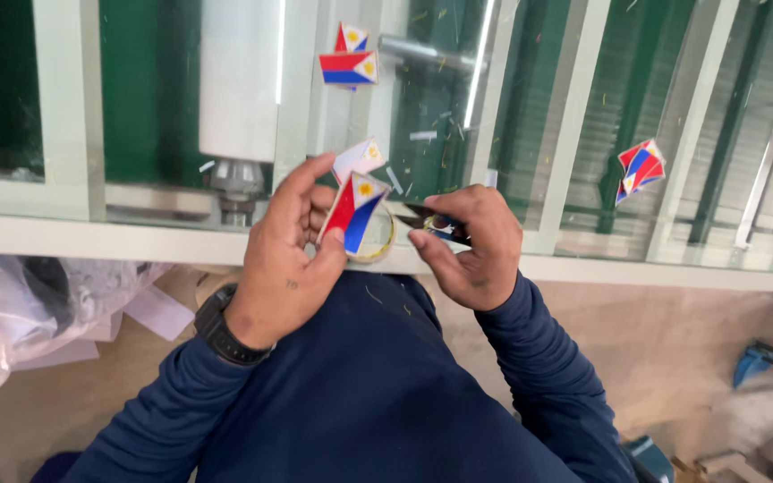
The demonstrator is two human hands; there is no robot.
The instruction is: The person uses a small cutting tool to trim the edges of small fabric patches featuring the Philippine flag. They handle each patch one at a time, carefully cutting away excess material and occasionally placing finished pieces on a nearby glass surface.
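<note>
Glass panels in pale frames make up the desk, with green surfaces and a white roll on a metal spindle showing below the glass. Bits of cut scrap lie scattered across the panes.

From the head camera, the left hand is raised over the near edge of the desk, a black watch on its wrist. Its thumb and fingers are pinched closed on a flag patch in red, blue and white with a yellow sun, held tilted with its point toward the person. A second flag patch sticks up just behind the first, against the same fingers. A ring of yellowish tape lies on the desk just below the held patch.

The right hand, just right of the held patch, is curled closed around small black snips whose tips point left toward the patch edge; whether the blades touch the patch I cannot tell.

Farther from the held patch, up the desk, a pair of flag patches lies on the glass beside a metal bar. Well to the right of the held patch, a small stack of patches lies on another pane.

Below the desk edge, left of the held patch, clear plastic bags are bunched up. Both arms wear dark blue sleeves.
</note>
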